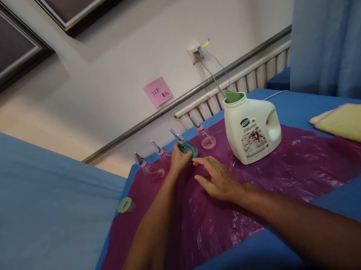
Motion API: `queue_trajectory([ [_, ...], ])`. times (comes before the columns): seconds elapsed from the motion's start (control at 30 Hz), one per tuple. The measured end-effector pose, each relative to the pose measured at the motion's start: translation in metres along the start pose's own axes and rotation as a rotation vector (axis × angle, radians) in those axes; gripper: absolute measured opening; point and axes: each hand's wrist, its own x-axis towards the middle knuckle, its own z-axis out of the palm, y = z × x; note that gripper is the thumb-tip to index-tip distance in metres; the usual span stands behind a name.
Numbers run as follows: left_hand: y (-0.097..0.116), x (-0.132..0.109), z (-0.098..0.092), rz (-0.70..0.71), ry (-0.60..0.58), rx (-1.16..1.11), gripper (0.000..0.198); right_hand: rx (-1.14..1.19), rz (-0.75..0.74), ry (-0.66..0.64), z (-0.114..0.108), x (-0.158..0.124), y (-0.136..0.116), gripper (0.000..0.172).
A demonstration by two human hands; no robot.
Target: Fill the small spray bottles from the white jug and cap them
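Observation:
My left hand (pixel 181 158) is closed around a small teal pump bottle (pixel 185 145) with a grey nozzle, standing on a purple plastic sheet (pixel 209 226). Just right of it, my right hand (pixel 216 176) has its fingers apart and nothing in them; its fingertips are close to the teal bottle. A clear bottle with a pink collar (pixel 206 138) stands behind and to the right. Two more pink-collared bottles stand left of my left hand, one nearer the end (pixel 152 170) and one partly hidden by my hand (pixel 163 154).
A large white detergent jug (pixel 253 135) stands right of my hands, with a green piece (pixel 233 96) in its open mouth. A green cap (pixel 126 205) lies at the left edge. A yellow cloth (pixel 346 122) is at the right. Rail (pixel 184 95) and wall lie behind.

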Motion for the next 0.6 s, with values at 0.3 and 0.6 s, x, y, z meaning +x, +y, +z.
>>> queue_trajectory([
  [0.3,-0.012,-0.009,0.011,0.08,0.043,-0.117,0.064,-0.049,-0.05,-0.032,-0.002,-0.003,0.003,0.044],
  [0.6,-0.034,-0.082,-0.018,0.096,0.368,-0.033,0.064,-0.072,-0.058,-0.037,0.001,-0.007,0.001,0.039],
])
